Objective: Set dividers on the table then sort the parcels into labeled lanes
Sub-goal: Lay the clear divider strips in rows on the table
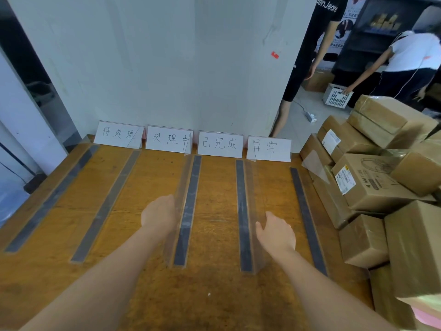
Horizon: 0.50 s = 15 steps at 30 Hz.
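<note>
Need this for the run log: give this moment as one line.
phase: setup | left hand: holds middle divider | right hand: holds fourth divider | parcels: stacked at right, unsorted

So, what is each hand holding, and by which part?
Left hand holds the middle divider by its upright pane, near the top edge. Right hand touches the next divider's pane; grip unclear.
</note>
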Each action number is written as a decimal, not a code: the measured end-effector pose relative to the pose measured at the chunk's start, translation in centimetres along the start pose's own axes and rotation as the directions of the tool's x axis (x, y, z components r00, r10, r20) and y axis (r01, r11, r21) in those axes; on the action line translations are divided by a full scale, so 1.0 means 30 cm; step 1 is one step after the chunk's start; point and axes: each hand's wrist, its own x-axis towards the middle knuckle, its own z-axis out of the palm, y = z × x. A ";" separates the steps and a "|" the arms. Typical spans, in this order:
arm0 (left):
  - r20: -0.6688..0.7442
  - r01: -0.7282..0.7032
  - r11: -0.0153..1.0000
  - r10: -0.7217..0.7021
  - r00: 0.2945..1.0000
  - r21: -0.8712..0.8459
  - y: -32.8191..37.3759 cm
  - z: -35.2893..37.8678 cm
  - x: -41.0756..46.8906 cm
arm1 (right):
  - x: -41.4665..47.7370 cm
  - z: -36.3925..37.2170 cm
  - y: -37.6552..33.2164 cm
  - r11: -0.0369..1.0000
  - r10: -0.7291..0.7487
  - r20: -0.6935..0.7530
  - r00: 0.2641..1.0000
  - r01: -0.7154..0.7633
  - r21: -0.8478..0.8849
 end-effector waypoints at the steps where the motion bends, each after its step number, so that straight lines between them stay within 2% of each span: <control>1: -0.004 -0.008 1.000 0.008 1.000 0.007 -0.004 0.002 0.001 | -0.002 -0.002 -0.001 1.000 0.002 0.007 1.000 -0.002 0.000; 11: 0.014 -0.025 1.000 0.025 1.000 0.002 -0.015 -0.008 -0.005 | 0.008 -0.004 -0.005 1.000 0.014 0.033 0.999 -0.015 0.027; 15: 0.016 -0.019 1.000 0.019 1.000 0.002 -0.017 -0.011 -0.005 | 0.011 -0.003 -0.016 0.999 -0.034 -0.056 0.998 0.032 -0.032</control>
